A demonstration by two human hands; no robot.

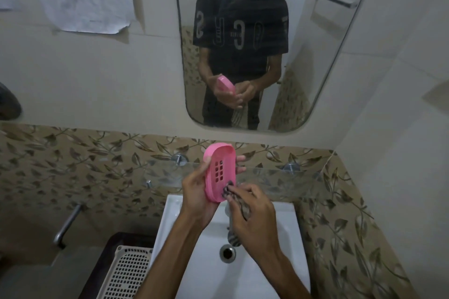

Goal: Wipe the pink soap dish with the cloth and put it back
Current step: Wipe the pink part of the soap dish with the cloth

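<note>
My left hand (196,192) grips the pink soap dish (220,170) from its left side and holds it upright over the sink, with its slotted inside facing me. My right hand (252,211) grips a dark striped cloth (237,198) and presses it against the dish's lower right rim. A loose end of the cloth hangs down below my right hand toward the basin.
A white sink (194,245) with a drain (227,252) lies below my hands. A glass shelf (279,175) runs along the patterned tile wall behind them. A mirror (303,56) hangs above. A perforated basket (126,272) stands at lower left, beside a metal tap (68,223).
</note>
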